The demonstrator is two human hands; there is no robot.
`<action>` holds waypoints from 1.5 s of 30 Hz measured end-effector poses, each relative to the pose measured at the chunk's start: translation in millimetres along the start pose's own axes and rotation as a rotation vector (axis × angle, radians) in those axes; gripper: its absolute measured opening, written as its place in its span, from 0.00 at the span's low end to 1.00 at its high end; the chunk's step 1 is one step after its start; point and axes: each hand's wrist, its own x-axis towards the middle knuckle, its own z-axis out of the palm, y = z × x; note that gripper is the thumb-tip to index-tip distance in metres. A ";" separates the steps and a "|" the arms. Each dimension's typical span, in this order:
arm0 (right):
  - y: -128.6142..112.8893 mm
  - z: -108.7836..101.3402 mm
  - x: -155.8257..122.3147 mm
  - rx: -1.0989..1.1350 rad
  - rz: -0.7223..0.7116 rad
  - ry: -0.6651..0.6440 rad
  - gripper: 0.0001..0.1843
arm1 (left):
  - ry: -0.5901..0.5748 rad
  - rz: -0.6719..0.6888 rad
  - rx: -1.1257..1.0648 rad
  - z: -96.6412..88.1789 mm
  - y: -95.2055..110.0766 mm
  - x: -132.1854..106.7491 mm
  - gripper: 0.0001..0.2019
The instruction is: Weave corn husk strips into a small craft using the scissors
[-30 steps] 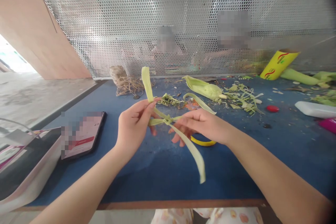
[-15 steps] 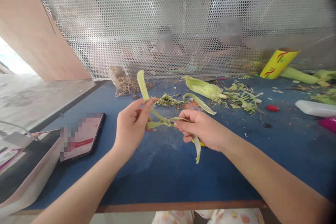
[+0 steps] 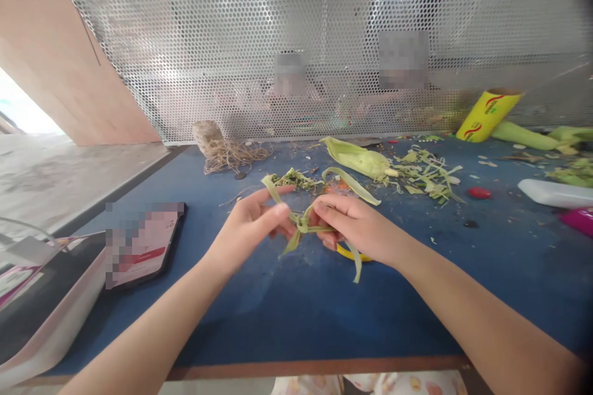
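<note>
Left hand (image 3: 248, 225) now nearer right hand (image 3: 354, 220)

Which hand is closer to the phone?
Left. The left hand is to the right of the phone, at the knotted leaf strips; the right hand is farther right, across the knot, holding those strips.

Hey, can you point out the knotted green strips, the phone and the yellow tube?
Knotted green strips (image 3: 302, 224): head view, on the knot.
Phone (image 3: 152, 243): head view, on the screen.
Yellow tube (image 3: 485, 116): head view, on its printed side.
</note>
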 end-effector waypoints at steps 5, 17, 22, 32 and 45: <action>0.7 6.8 -2.8 -0.317 -0.037 0.143 0.15 | -0.105 -0.182 -0.094 6.6 -3.6 -1.0 0.29; -1.3 12.8 -7.0 -0.635 -0.174 0.306 0.12 | -0.025 -0.165 -0.155 12.8 -6.4 -4.2 0.11; -0.7 14.6 -8.3 -0.682 -0.169 0.240 0.11 | -0.072 -0.121 -0.155 13.9 -6.9 -3.1 0.07; -3.7 2.0 -5.6 -0.468 -0.104 0.325 0.17 | -0.039 -0.114 0.076 11.0 -2.0 -4.4 0.08; 9.6 4.0 4.3 -0.079 -0.032 0.023 0.17 | -0.135 -0.142 -0.126 6.7 -7.1 -5.9 0.48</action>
